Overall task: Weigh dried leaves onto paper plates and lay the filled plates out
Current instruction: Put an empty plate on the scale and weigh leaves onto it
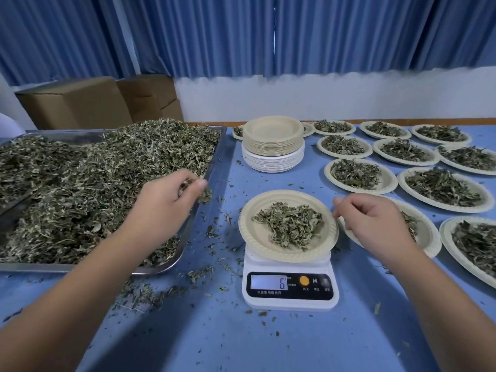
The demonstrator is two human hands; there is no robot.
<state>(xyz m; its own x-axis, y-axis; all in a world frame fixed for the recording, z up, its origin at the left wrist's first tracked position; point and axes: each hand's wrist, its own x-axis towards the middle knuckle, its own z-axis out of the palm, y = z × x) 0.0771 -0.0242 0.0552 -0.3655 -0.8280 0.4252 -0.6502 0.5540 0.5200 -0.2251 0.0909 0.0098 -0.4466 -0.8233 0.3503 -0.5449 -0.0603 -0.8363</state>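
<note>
Right in the middle, one paper plate (255, 237) sits on one white kitchen scale (290, 302), whose display reads 6. The plate carries a single loose mound of dried leaves (290, 224), set a little right of its centre.

The left hand (166, 200) hangs over the right rim of the one metal tray (67, 136), its fingertips and thumb closed narrow on a small pinch of leaves (205, 195). The right hand (373, 221) is at the right edge of the weighing plate with its fingers curled. Its thumb and forefinger reach the rim, but I cannot tell whether they pinch it or only touch it.

The tray, to the left of the scale, is heaped nearly full with the bulk leaves (80, 183).

Behind the scale stands one stack of empty plates (273, 146), beige ones on top of white ones.

To the right, twelve filled plates (359, 175) lie in rows, each with its own small mound. Two at the back are mostly hidden by the stack, and the nearest one lies partly under the right hand.

Everything rests on one blue table (268, 342), strewn with leaf scraps around the scale and the tray. At least two cardboard boxes (75, 103) stand behind the tray, under blue curtains (214, 36).
</note>
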